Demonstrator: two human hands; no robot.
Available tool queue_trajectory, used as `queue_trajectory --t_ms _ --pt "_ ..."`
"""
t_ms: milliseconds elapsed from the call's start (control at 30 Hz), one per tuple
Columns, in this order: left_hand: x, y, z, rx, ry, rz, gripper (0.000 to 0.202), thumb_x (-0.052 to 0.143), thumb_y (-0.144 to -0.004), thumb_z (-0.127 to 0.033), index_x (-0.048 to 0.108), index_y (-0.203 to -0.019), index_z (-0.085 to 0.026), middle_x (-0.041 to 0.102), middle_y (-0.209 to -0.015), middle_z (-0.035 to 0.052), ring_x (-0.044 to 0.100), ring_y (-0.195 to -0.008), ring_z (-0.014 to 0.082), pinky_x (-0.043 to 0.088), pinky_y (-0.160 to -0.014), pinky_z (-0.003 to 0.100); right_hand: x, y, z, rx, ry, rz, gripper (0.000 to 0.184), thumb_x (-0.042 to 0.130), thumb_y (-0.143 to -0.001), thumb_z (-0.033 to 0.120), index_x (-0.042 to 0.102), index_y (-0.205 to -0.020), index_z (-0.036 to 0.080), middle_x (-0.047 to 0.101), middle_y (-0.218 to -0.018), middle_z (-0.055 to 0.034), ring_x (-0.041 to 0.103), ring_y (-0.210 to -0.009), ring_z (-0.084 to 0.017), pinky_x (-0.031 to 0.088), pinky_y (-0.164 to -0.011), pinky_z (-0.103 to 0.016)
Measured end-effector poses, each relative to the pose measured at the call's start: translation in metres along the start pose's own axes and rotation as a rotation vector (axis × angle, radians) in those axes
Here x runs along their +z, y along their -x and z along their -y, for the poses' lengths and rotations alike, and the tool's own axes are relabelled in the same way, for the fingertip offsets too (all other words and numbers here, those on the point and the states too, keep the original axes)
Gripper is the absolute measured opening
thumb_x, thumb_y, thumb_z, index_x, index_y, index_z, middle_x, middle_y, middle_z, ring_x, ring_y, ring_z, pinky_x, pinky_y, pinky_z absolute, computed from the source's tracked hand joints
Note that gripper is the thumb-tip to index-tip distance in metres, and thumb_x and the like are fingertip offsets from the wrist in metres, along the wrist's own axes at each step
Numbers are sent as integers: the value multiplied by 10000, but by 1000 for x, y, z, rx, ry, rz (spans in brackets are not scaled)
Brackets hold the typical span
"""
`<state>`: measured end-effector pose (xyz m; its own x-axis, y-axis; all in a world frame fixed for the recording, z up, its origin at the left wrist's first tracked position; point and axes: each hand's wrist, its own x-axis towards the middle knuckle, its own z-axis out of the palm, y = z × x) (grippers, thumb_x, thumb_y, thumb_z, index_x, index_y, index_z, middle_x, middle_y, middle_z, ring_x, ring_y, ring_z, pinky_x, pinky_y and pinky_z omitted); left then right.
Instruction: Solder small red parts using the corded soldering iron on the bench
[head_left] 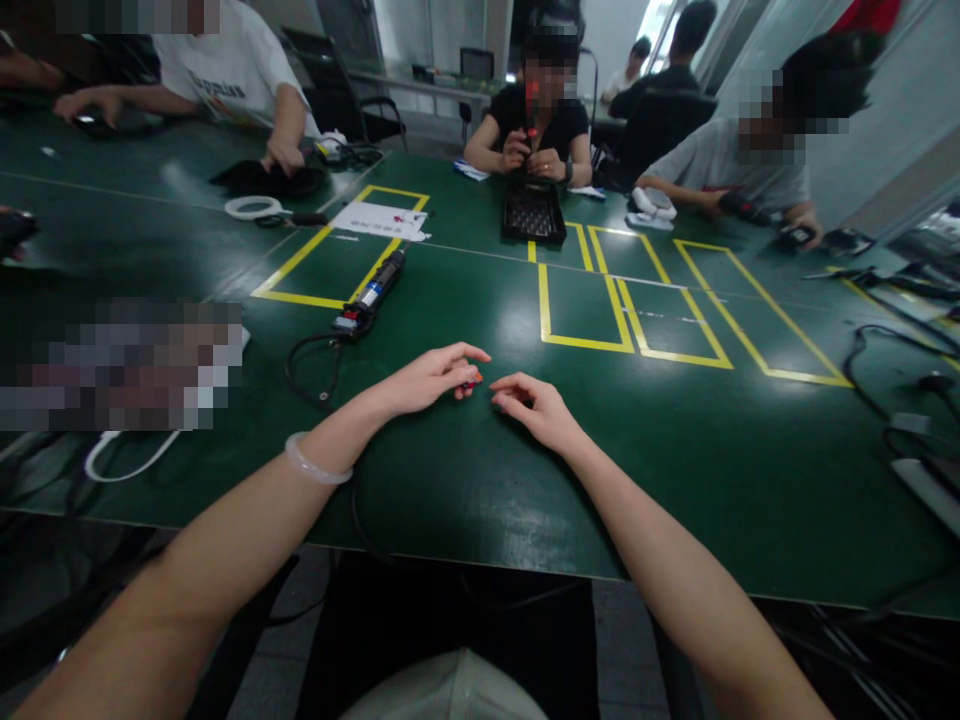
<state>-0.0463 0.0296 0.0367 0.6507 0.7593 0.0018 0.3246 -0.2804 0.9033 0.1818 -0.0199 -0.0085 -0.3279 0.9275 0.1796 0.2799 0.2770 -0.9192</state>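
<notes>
Closest to the camera, a clear, milky white bangle is sitting on the wrist behind the grip. Ahead of it, the left hand is pinching a small orange-red piece between thumb and fingertips, just above the dark green table. The pinch is narrow and hides most of the piece, so its exact shape is too small to tell.

Just to the right of the grip, the right hand is resting on the table with its fingers loosely curled. Nothing is showing in it, and its fingertips are pointing at the piece without touching it.

The piece is probably very light and looks rigid, like hard plastic. Being so tiny, it is likely to slip or roll if let go. A fingertip pinch across its sides seems the only practical hold, since there is too little of it for a fuller grasp.

Beyond the grip and to its left, a black cylindrical power screwdriver with a blue label is lying with its black cable looping back. Farther off and to the right, yellow tape rectangles are marking the table. Beyond them a black gridded tray is sitting in front of a co-worker's hands.
</notes>
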Motion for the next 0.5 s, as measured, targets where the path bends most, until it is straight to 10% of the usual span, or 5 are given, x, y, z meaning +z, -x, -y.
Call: queue_trajectory --t_ms 267,500 --pt "20 2 -6 -1 112 153 514 529 -964 -412 460 -1377 -116 604 -736 -5 574 -668 133 440 -650 260 5 1 2 48 -346 142 308 755 -820 421 615 -971 191 705 -852 -23 639 -737 -135 515 -729 -286" --pt "18 -4 5 -18 144 59 367 483 -970 -467 584 -1007 -116 637 -813 45 607 -705 141 485 -708 297 4 0 3 35 -307 22 353 775 -785 452 597 -963 205 673 -845 -13 614 -712 -126 502 -686 -277"
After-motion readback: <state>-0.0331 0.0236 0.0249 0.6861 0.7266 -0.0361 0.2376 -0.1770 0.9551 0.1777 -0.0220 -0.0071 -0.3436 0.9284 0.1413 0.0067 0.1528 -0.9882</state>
